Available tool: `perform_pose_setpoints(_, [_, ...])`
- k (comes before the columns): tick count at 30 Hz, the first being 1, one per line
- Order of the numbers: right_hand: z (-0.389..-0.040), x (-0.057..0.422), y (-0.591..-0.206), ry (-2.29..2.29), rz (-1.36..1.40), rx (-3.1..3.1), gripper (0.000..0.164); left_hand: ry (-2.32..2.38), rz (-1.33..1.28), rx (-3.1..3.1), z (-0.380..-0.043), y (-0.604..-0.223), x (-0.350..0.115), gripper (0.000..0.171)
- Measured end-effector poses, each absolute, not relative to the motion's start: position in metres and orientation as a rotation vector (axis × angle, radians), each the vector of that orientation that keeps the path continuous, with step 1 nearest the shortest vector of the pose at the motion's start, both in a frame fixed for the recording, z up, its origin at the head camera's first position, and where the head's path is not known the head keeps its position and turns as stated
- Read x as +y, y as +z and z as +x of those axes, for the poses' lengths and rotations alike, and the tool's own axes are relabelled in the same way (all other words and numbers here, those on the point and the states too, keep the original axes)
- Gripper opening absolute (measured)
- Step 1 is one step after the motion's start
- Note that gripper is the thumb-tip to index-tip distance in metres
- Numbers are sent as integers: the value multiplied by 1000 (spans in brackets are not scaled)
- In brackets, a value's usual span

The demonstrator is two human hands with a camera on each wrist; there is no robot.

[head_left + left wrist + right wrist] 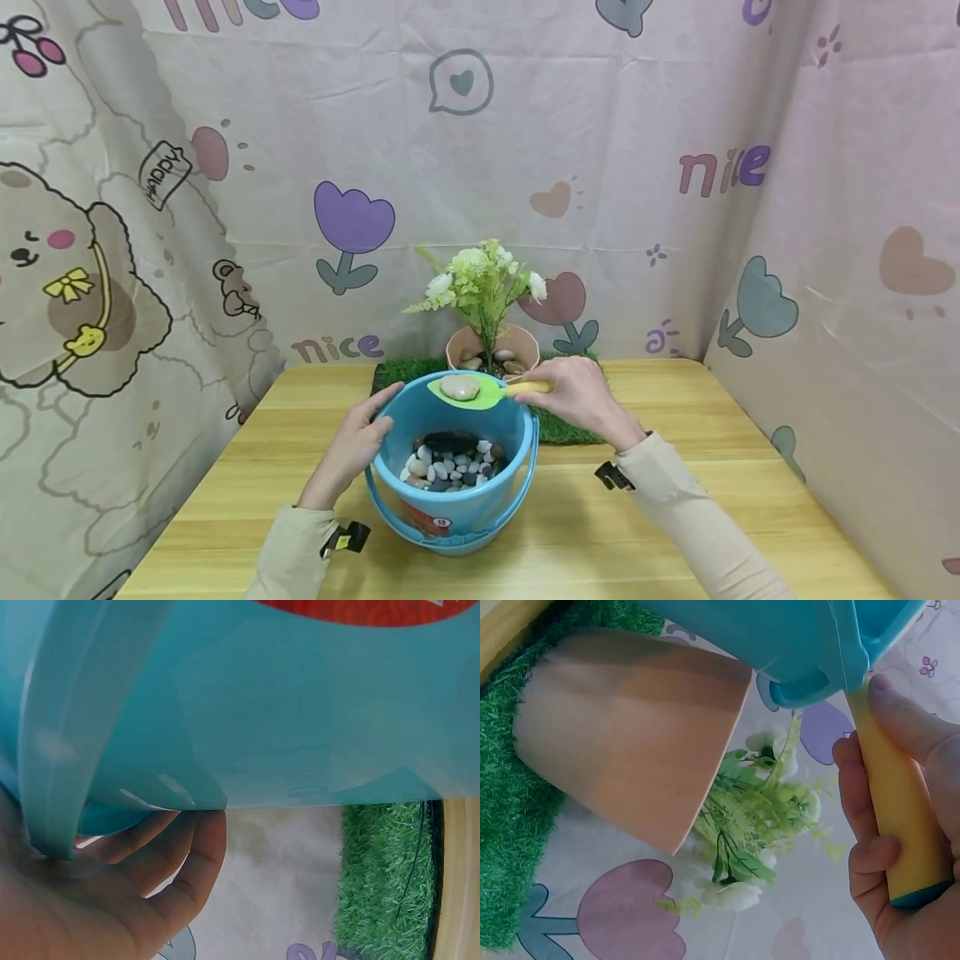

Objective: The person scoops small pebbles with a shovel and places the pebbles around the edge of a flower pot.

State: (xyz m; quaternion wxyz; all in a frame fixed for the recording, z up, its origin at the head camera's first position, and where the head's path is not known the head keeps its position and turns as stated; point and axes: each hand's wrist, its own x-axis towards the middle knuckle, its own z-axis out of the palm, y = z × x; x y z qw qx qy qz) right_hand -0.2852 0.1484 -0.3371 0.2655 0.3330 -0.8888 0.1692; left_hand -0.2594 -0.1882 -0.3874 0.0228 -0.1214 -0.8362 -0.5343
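My right hand [579, 393] grips the yellow handle [901, 802] of a toy shovel whose green leaf-shaped blade [487, 399] lies level over the far rim of a blue bucket [397, 492]. One pale flat stone [459, 387] rests on that blade. At the bucket's left rim, my left hand [347, 450] holds on with its thumb by the inner edge and its fingers along the outside. Inside lie many grey, white and brown pebbles [442, 468] with a larger black stone [450, 442] behind them. The bucket's handle [528, 483] hangs down in front.
Just behind the bucket, a pink flowerpot [637, 727] with white flowers and green leaves [483, 279] stands on an artificial grass mat [570, 429]. Stones lie in the pot around the stems. The wooden table [675, 500] reaches back to a printed curtain [450, 167].
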Motion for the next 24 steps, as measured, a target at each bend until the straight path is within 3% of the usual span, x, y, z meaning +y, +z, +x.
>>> perform_pose_setpoints(8, [-294, 156, -331, 486, 858, -2372, 18, -1663, -371, -2588, -259, -387, -188, 56])
perform_pose_setpoints(24, [-324, 173, -334, 483, 462, -2621, 26, -1677, -369, -2583, -260, -388, -187, 57])
